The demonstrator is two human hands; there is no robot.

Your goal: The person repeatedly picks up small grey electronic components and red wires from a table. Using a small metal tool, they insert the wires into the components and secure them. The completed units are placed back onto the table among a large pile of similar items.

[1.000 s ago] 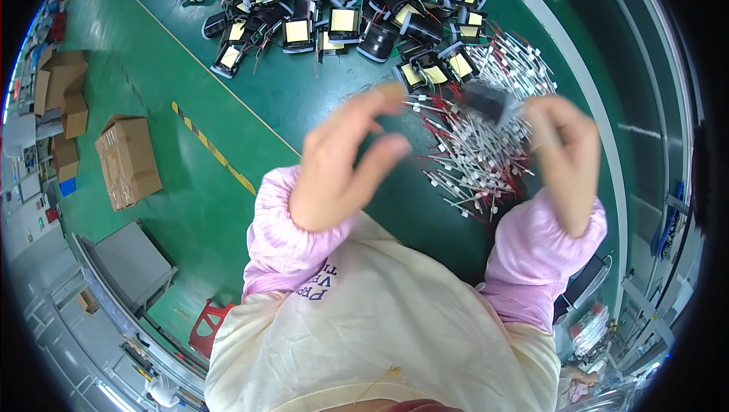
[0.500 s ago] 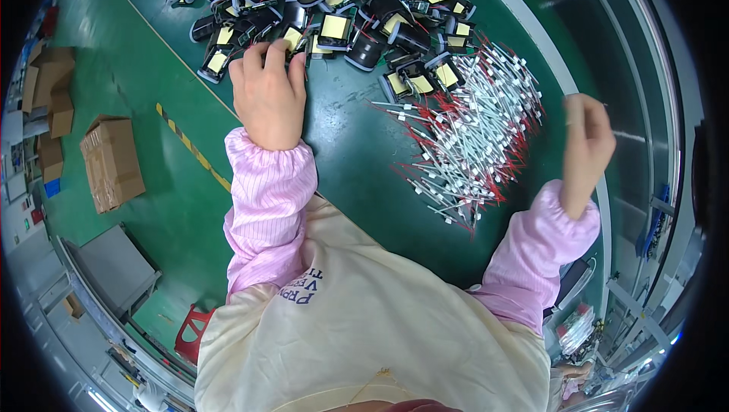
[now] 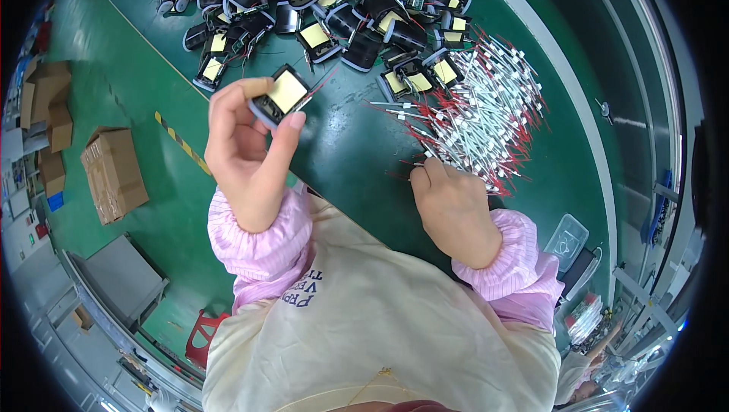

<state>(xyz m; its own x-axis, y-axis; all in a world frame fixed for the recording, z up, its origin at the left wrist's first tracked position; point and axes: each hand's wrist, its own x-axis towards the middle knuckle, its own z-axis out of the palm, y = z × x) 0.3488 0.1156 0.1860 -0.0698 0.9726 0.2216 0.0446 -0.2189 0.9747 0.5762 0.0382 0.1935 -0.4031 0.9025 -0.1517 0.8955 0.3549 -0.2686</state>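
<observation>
Between the thumb and fingers of my left hand [image 3: 254, 154] is a small black module [image 3: 282, 97] with a yellow pad on its face, a grey rim and thin red wires. It is raised over the bench's left part. My right hand [image 3: 456, 207] is closed with its fingers curled down at the near-left edge of a heap of white connector wires [image 3: 490, 104] with red ends. Its fingertips are hidden, so what they grip does not show. Beyond my left hand lies a pile of similar black modules [image 3: 364, 47].
The green bench [image 3: 349, 161] has a pale curved edge strip [image 3: 566, 85] on the right. A clear plastic box [image 3: 567, 239] sits by my right sleeve. Cardboard boxes [image 3: 115, 176] and a red stool [image 3: 203, 338] stand on the floor to the left.
My left hand has drawn back toward me from the pile, bringing a black module with it. My right hand has come in from the bench's right edge to the wire heap.
</observation>
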